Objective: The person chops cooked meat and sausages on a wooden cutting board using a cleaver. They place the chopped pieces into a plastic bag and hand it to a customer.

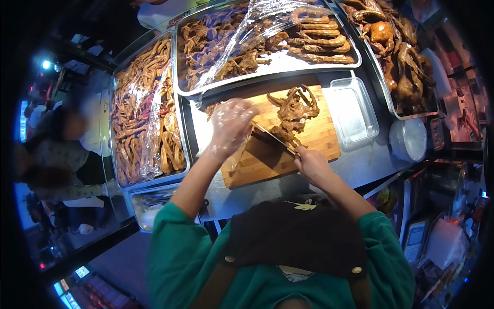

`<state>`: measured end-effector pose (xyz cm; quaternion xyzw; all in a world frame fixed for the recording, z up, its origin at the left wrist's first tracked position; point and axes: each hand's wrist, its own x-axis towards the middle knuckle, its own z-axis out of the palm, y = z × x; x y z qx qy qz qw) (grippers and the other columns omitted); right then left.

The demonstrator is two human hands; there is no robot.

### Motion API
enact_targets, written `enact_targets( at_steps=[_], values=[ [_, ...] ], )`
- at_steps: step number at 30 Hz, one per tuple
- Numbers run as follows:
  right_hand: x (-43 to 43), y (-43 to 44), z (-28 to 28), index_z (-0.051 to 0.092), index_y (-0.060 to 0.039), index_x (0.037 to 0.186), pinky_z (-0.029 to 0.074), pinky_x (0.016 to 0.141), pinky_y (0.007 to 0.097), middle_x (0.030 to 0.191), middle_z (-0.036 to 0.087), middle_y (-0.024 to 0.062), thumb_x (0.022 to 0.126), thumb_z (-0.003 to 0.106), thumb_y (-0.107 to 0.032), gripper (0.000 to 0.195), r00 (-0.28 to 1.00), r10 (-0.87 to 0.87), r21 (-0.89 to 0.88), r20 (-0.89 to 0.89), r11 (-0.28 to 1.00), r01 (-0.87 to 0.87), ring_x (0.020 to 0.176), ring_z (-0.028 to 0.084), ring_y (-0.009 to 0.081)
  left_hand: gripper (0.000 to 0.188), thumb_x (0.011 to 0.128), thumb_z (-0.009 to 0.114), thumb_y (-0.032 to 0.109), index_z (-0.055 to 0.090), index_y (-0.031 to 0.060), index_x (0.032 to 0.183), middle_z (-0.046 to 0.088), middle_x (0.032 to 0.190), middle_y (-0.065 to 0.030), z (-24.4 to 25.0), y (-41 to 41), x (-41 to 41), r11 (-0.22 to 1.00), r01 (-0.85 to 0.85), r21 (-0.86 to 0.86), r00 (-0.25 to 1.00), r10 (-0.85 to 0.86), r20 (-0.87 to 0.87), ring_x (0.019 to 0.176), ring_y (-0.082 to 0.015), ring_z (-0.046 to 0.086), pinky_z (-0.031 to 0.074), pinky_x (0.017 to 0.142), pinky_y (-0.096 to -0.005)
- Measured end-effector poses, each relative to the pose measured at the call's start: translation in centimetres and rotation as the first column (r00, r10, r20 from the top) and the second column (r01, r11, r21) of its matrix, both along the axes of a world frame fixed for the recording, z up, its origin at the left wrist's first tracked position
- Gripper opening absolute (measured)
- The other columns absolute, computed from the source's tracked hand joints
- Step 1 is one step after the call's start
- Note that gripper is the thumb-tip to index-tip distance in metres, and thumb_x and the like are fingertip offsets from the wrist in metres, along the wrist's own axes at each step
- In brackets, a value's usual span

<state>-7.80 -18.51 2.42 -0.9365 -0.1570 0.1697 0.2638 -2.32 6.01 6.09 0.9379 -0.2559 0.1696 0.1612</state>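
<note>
A wooden cutting board (266, 154) lies before me with dark brown cooked poultry pieces (295, 108) on its upper right part. My right hand (312, 162) grips the handle of a knife (272, 136), whose blade slants up and left across the board beside the meat. My left hand (233, 119), in a clear plastic glove, is over the board's left edge near the knife's far end. Its fingers are blurred, and I cannot tell whether they hold anything. Behind it, partly hidden, lies something white, with a brown piece at its top.
Metal trays of cooked meat stand left (188, 154), behind (270, 77) and at the right (409, 116), the first two partly under plastic film. Right of the board are a clear plastic container (353, 112) and a stack of round containers (408, 140). People stand beyond the glass at left.
</note>
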Motion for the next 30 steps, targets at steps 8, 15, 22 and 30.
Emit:
enact_targets(
  at_steps=[8,15,22,30],
  values=[
    [2.4,0.4,0.8,0.056,0.0009,0.086,0.048,0.066,0.0486,0.072,0.061,0.0242,0.080,0.058,-0.017,0.019,0.980,0.054,-0.066,-0.191,0.995,-0.068,0.072,0.061,0.0411,0.009,0.066,0.061,0.015,0.057,0.0129,0.074,0.059,0.078,-0.0060,-5.1,0.6,4.5,0.920,0.354,0.169,0.889,-0.275,-0.366,0.077,-0.0275,0.061,0.050,0.062,-0.0404],
    [2.3,-0.8,-0.8,0.059,0.0024,0.085,0.049,0.066,0.0484,0.069,0.059,0.0268,0.078,0.060,-0.015,0.019,0.986,0.041,-0.039,-0.163,0.998,-0.048,0.070,0.060,0.0422,0.010,0.065,0.060,0.011,0.058,0.0123,0.075,0.060,0.079,-0.0060,-4.5,-1.2,4.8,0.901,0.342,0.267,0.881,-0.207,-0.426,0.081,-0.0279,0.062,0.051,0.063,-0.0424],
    [5.0,-2.3,-1.7,0.061,0.0029,0.078,0.049,0.063,0.0443,0.064,0.058,0.0244,0.079,0.055,-0.017,0.021,0.974,0.072,0.085,-0.216,0.995,-0.055,0.064,0.060,0.0389,0.015,0.073,0.060,0.009,0.060,0.0137,0.087,0.063,0.094,-0.0064,-3.4,-2.7,6.5,0.854,0.311,0.417,0.856,-0.062,-0.513,0.089,-0.0259,0.061,0.051,0.070,-0.0407],
    [3.5,-5.7,-1.9,0.052,-0.0043,0.070,0.040,0.039,0.0263,0.053,0.047,0.0010,0.086,0.056,-0.021,0.024,0.693,-0.060,0.414,-0.718,0.764,0.495,0.043,0.045,0.0086,0.084,0.061,0.077,0.044,0.041,0.0127,0.131,0.041,0.135,-0.0139,-3.6,-1.9,-2.7,0.953,-0.002,-0.304,1.000,-0.002,-0.014,0.125,-0.0326,0.038,0.032,0.104,-0.0433]
  ],
)
